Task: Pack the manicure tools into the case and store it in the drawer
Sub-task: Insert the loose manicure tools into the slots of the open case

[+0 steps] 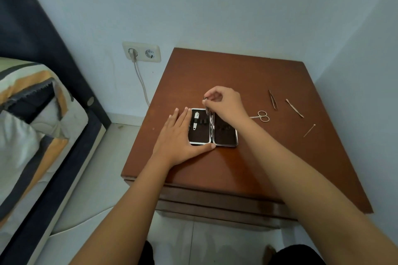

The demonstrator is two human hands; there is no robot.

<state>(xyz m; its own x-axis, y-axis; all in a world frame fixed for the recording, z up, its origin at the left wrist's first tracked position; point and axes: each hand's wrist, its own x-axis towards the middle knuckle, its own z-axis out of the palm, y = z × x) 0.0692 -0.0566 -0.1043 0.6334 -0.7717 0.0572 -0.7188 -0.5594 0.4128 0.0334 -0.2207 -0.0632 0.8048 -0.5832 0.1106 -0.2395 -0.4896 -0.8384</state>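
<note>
An open black manicure case (226, 135) with a chrome rim lies flat on the brown nightstand (237, 75). A white nail clipper (196, 120) sits strapped in its left half. My left hand (178, 137) lies flat on the case's left edge, thumb along the front rim. My right hand (226, 101) hovers over the case's top middle, fingers pinched on a slim metal tool (206, 107) that points down into the left half. Small scissors (261, 116), tweezers (273, 100), a long thin pusher (294, 108) and a short stick (309, 130) lie loose to the right.
The nightstand's drawer fronts (215, 204) are closed below the top's front edge. A wall socket (142, 51) with a plugged cable is at the back left. A bed (32, 125) with patterned bedding stands to the left, walls behind and to the right.
</note>
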